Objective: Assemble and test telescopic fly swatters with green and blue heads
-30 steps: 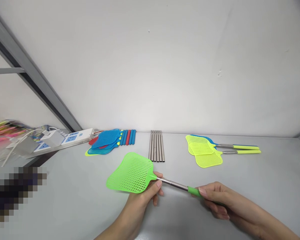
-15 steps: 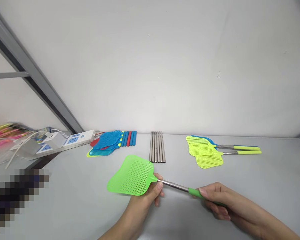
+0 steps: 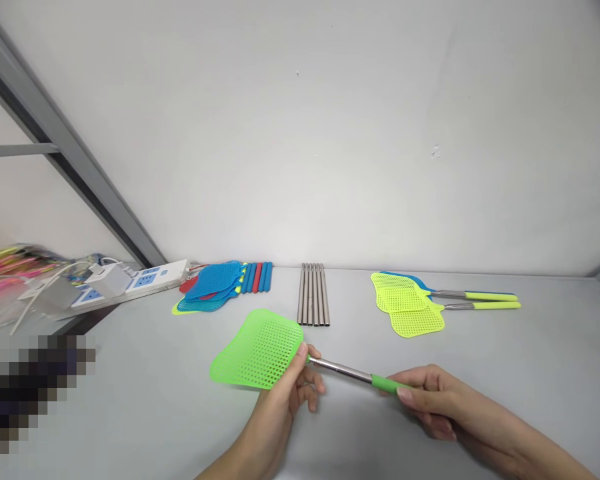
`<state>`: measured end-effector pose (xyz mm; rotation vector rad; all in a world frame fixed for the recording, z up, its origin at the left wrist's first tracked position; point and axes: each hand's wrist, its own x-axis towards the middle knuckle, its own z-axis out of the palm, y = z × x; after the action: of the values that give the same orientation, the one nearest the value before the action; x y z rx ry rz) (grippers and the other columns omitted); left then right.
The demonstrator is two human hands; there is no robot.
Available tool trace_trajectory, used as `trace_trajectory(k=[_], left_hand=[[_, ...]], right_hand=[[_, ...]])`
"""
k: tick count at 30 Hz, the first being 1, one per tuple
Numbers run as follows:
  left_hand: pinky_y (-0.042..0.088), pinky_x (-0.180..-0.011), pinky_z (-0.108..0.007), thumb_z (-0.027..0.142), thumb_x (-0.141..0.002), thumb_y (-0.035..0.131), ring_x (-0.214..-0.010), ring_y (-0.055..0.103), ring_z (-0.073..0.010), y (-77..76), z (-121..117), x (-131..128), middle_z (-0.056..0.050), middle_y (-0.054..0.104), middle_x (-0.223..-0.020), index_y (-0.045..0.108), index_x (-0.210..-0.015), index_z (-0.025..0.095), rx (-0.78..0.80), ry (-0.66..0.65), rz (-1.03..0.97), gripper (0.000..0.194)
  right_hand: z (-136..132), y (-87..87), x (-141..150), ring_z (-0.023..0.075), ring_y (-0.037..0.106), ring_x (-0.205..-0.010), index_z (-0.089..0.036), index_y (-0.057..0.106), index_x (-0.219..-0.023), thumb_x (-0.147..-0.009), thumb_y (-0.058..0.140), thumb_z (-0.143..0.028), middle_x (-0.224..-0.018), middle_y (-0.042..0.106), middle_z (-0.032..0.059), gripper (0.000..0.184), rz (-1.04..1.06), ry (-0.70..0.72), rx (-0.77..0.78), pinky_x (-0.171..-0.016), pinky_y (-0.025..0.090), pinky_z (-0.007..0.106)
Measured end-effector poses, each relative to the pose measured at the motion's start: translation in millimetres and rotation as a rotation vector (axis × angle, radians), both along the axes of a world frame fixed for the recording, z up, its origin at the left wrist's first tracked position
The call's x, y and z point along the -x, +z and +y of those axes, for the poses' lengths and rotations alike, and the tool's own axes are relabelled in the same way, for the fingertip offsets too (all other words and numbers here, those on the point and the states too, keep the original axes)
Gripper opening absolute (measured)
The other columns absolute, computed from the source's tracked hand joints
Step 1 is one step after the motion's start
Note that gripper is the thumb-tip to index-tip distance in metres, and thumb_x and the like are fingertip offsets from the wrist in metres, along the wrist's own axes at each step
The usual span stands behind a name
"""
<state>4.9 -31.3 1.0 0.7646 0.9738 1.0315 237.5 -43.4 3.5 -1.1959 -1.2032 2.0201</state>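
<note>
A green fly swatter [image 3: 257, 350] with a metal rod and green grip hangs just above the grey table [image 3: 130, 400]. My left hand [image 3: 293, 383] pinches the neck where the mesh head joins the rod. My right hand [image 3: 433, 400] is closed around the green handle at the other end. The swatter lies across me, head to the left and handle to the right.
At the back lie a pile of blue, red and yellow swatter heads [image 3: 210, 287] with coloured grips [image 3: 257, 275], a row of several metal rods [image 3: 313, 293], and finished yellow swatters [image 3: 415, 303]. A power strip [image 3: 145, 277] and plastic bags [image 3: 10, 280] sit at the left.
The swatter has shifted slightly left and the rod looks a little more drawn out between my hands. Both hands keep their hold.
</note>
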Motion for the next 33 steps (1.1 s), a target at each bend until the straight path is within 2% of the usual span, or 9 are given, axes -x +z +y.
trace_trajectory(k=[3,6,10,18,22,25,30,33], left_hand=[[0.036,-0.049,-0.023,0.042,-0.080,0.053,-0.060,0.049,-0.0122,1.2,0.3,0.1,-0.003,0.053,-0.083,0.053,-0.086,0.017,0.007,0.026,-0.072,0.026],[0.039,-0.053,-0.025,0.039,-0.081,0.051,-0.062,0.050,-0.0124,3.4,0.2,0.9,-0.006,0.054,-0.089,0.054,-0.088,0.015,0.021,0.037,-0.089,0.026],[0.041,-0.056,-0.027,0.036,-0.082,0.049,-0.063,0.051,-0.0139,4.3,0.6,2.2,-0.007,0.056,-0.087,0.055,-0.091,0.012,0.040,0.036,-0.098,0.026],[0.042,-0.058,-0.028,0.030,-0.080,0.050,-0.065,0.053,-0.0161,0.8,3.9,4.7,-0.006,0.058,-0.076,0.057,-0.094,0.011,0.066,0.079,-0.129,0.025],[0.042,-0.062,-0.028,0.022,-0.077,0.049,-0.066,0.054,-0.0165,1.4,3.4,5.2,-0.006,0.058,-0.068,0.059,-0.090,0.011,0.092,0.059,-0.144,0.020],[0.042,-0.064,-0.029,0.023,-0.075,0.049,-0.065,0.054,-0.0162,0.4,3.1,5.5,-0.005,0.058,-0.067,0.059,-0.089,0.011,0.111,0.064,-0.148,0.021],[0.042,-0.068,-0.029,0.023,-0.075,0.050,-0.066,0.053,-0.0146,-1.5,4.0,5.6,-0.005,0.058,-0.074,0.059,-0.087,0.012,0.115,0.103,-0.159,0.019],[0.043,-0.069,-0.030,0.021,-0.077,0.049,-0.067,0.052,-0.0138,-1.5,4.5,5.0,-0.006,0.059,-0.090,0.059,-0.084,0.013,0.098,0.118,-0.170,0.015]], right_hand=[[-0.4,-0.2,1.5,0.0043,0.014,-0.043,-0.013,0.067,-0.090,-0.076,0.061,-0.039,-0.050,0.025,-0.0076,0.030,-0.005,-0.011,-0.022,-0.040,0.008,0.022],[-0.3,-0.4,2.6,0.0041,0.013,-0.043,-0.012,0.067,-0.087,-0.076,0.061,-0.039,-0.050,0.024,-0.0077,0.029,0.006,-0.012,-0.023,-0.040,0.008,0.022],[0.3,-1.2,2.7,0.0038,0.013,-0.043,-0.012,0.067,-0.082,-0.074,0.062,-0.042,-0.051,0.026,-0.0074,0.031,-0.007,-0.023,-0.012,-0.040,0.008,0.023],[0.2,-2.1,2.1,0.0045,0.013,-0.044,-0.015,0.067,-0.098,-0.074,0.063,-0.042,-0.052,0.023,-0.0074,0.036,-0.017,-0.046,0.006,-0.041,0.008,0.023],[-0.1,-1.7,2.4,0.0044,0.013,-0.044,-0.015,0.066,-0.099,-0.076,0.061,-0.040,-0.053,0.023,-0.0071,0.035,-0.015,-0.037,-0.004,-0.041,0.008,0.022],[-0.2,-0.9,2.5,0.0042,0.014,-0.043,-0.015,0.066,-0.100,-0.076,0.061,-0.040,-0.051,0.024,-0.0071,0.036,-0.024,-0.032,-0.008,-0.041,0.009,0.022],[0.5,-0.3,2.8,0.0035,0.016,-0.042,-0.015,0.065,-0.102,-0.074,0.062,-0.041,-0.050,0.026,-0.0074,0.038,-0.032,-0.033,-0.006,-0.040,0.009,0.022],[0.2,-0.7,3.5,0.0033,0.015,-0.041,-0.015,0.065,-0.102,-0.075,0.062,-0.042,-0.048,0.026,-0.0080,0.039,-0.036,-0.031,-0.018,-0.039,0.009,0.021]])
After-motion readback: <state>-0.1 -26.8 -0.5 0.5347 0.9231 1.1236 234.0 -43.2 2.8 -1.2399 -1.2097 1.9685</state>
